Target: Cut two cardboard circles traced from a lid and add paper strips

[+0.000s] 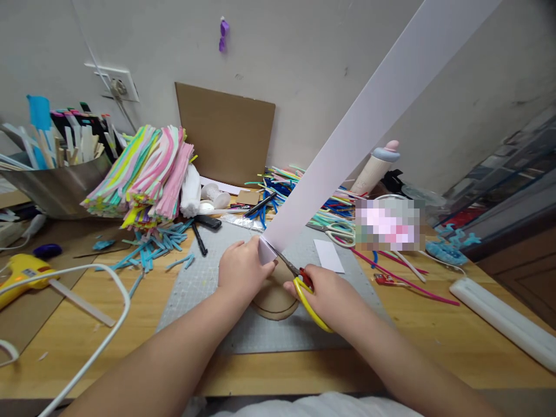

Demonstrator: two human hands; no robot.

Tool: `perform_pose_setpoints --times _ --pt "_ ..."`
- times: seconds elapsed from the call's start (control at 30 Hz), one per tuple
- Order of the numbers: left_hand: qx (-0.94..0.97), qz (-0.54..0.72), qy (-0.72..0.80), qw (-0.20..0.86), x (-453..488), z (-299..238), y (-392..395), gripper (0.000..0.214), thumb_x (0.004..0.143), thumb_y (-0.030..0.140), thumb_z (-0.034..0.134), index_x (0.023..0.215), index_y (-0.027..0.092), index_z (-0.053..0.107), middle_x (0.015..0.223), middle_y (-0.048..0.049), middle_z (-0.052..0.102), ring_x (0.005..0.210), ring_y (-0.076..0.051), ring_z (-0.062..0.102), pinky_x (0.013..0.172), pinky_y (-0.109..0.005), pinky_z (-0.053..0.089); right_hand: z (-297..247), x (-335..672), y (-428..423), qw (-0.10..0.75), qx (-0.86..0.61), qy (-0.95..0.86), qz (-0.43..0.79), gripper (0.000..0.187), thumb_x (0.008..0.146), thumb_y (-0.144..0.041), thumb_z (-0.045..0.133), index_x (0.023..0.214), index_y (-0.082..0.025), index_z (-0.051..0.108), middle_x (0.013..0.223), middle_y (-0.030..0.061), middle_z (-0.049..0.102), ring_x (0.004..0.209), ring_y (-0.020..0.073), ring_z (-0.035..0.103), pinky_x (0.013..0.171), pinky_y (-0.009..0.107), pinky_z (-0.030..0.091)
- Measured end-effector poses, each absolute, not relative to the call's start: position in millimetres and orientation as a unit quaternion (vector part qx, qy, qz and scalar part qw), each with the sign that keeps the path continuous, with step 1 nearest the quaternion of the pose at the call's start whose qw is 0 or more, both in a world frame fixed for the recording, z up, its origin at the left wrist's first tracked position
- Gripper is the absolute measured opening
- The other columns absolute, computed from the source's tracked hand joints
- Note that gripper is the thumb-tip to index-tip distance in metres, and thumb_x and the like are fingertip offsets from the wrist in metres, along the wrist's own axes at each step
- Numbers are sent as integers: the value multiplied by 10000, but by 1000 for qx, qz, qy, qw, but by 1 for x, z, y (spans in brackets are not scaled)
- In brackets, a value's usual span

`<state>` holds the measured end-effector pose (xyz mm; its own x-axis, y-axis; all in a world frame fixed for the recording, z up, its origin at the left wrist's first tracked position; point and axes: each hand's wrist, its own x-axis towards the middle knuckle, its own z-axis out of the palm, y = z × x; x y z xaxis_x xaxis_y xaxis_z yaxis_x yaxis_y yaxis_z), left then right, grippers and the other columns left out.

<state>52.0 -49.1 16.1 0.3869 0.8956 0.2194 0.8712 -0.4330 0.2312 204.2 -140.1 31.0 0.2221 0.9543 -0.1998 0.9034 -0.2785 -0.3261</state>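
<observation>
My left hand (242,263) is closed on the lower end of a long white paper strip (343,136), which slants up to the top right. In my right hand (328,289) is a pair of scissors (309,304) with yellow handles. Their blades lie at the strip's lower end, close to my left fingers. Under both hands a round brown cardboard piece (275,307) rests on the grey cutting mat (243,341). A small white paper piece (329,256) lies on the mat beyond my right hand.
Pipe-cleaner bundles (143,174) and a metal container (65,188) of sticks stand left, near a yellow glue gun (26,275) and white cable (106,341). Behind are a cardboard sheet (226,133) and pale-handled scissors (341,231). A white power strip (504,321) lies right.
</observation>
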Motion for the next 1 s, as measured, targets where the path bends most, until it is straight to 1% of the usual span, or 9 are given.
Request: perform_pose_setpoints --times 0.13,0.27,0.33,0.43,0.63,0.8,0.9,1.0 --pt "834 162 526 38 51 17 -47 289 735 484 643 871 232 606 792 -60 708 819 -276 656 675 -328 441 33 203 -139 47 -782 -590 195 413 845 -598 495 808 -198 589 814 105 696 704 241 636 521 270 287" --pt "838 173 517 33 50 18 -47 278 736 453 651 890 224 611 804 -67 709 828 -275 658 718 -332 444 31 199 -140 40 -785 -590 184 414 847 -602 486 878 -198 570 849 111 696 733 272 657 522 278 279" --pt "839 176 513 34 50 17 -48 274 736 449 653 888 225 612 803 -65 711 821 -274 660 713 -330 445 31 198 -141 35 -787 -590 178 418 847 -599 486 903 -193 564 874 119 696 750 289 665 528 284 280" --pt "842 175 509 39 51 15 -48 280 730 458 657 879 226 613 784 -64 710 811 -278 661 692 -332 443 36 199 -142 20 -784 -590 191 448 842 -628 472 881 -193 572 865 124 701 751 300 665 531 291 287" --pt "844 173 506 46 53 13 -51 300 725 489 655 880 237 608 789 -59 711 809 -277 656 643 -326 421 46 199 -147 15 -791 -574 213 419 848 -603 467 831 -198 577 827 113 700 725 290 651 525 298 289" --pt "835 169 519 62 52 13 -47 313 707 505 662 884 251 612 806 -43 721 764 -257 660 576 -307 381 42 201 -150 42 -771 -584 253 408 870 -583 439 811 -198 560 818 89 693 703 241 639 522 278 297" --pt "822 171 539 69 49 14 -41 304 714 496 649 886 248 613 798 -47 725 743 -262 664 544 -308 353 39 204 -153 23 -776 -589 225 380 882 -551 436 811 -197 553 802 88 690 689 244 641 513 275 276" --pt "815 174 546 85 46 15 -38 288 717 502 638 869 259 612 783 -26 732 718 -251 667 521 -303 332 36 206 -156 5 -779 -596 196 378 881 -553 435 811 -197 542 804 93 691 689 262 645 505 278 259"
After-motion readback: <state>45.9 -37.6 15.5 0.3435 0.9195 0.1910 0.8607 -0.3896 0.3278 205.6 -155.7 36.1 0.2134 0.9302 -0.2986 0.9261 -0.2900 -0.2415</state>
